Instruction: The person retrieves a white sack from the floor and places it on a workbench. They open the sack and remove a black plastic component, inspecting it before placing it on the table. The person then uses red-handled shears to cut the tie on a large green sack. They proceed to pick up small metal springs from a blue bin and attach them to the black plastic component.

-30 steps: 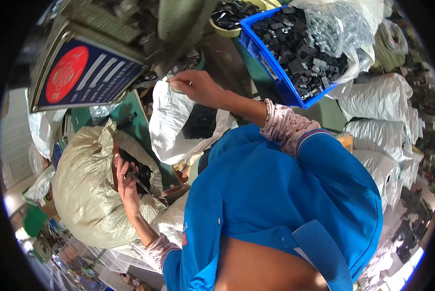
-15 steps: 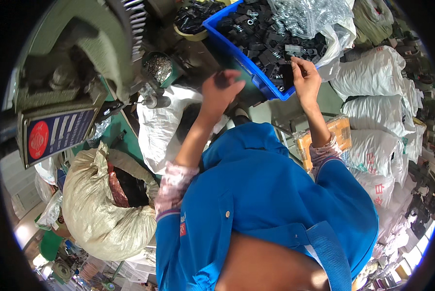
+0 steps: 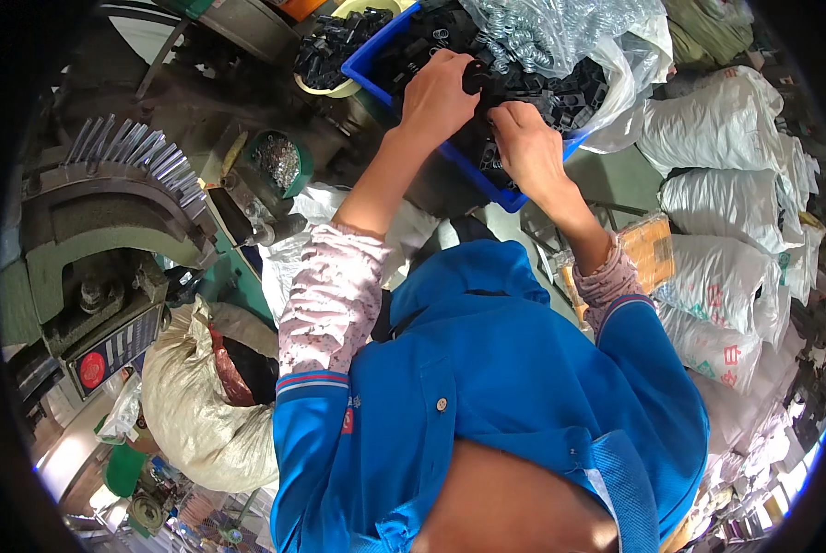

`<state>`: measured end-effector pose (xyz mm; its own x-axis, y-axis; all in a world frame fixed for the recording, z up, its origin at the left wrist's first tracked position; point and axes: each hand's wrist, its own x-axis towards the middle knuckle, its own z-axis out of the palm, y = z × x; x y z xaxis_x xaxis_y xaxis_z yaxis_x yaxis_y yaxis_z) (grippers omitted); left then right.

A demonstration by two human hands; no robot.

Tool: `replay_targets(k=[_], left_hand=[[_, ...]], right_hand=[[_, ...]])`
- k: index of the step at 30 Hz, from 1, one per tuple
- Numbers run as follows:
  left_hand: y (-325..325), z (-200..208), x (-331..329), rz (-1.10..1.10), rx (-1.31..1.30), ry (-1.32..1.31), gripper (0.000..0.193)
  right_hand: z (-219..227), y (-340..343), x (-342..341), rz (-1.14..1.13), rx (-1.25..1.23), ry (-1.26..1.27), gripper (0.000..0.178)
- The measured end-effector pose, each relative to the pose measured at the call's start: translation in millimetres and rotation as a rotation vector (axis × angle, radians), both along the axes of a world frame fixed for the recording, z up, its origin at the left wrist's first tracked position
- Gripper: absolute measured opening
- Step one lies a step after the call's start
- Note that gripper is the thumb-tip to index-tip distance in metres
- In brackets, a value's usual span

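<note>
Both hands are over a blue plastic bin [image 3: 503,195] of small black plastic parts [image 3: 574,103]. My left hand [image 3: 434,100] is closed, its fingers curled round a dark piece [image 3: 474,77] that looks like a black plastic part; the palm hides most of it. Close beside it, on the right, is my right hand [image 3: 531,152], thumb and fingers pinched together. What that pinch holds, if anything, is too small to make out. Metal coil springs [image 3: 514,46] lie in and around a clear plastic bag [image 3: 597,37] on top of the black parts.
Left of the bin stands a cream basin [image 3: 347,89] of black parts. A green container [image 3: 300,170] of small metal pieces sits near a green machine [image 3: 109,230]. White sacks [image 3: 717,198] are stacked at the right, beside a taped carton [image 3: 648,253]. An open woven sack [image 3: 196,405] stands at left.
My left hand has moved up and right, from beside the bin to over it. The right hand has shifted left toward it. The view has turned a little.
</note>
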<state>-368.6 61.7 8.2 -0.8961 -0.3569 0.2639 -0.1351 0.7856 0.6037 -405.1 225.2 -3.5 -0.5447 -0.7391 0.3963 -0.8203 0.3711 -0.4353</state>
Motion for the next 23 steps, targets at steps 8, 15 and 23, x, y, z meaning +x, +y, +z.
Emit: replay_targets(k=[8,15,23], left_hand=[[-7,10,14,-0.051,0.246,0.006,0.032],[8,35,80,-0.062,0.575,0.197,0.021],[7,43,153,0.075,0.712,0.284,0.032]], right_hand=[[15,7,-13,-0.082,-0.748,-1.081,0.021],[62,-7,-1,0.156,-0.562,-1.075,0.019],[83,-48,36,0.545,-0.228,-0.265,0.019]])
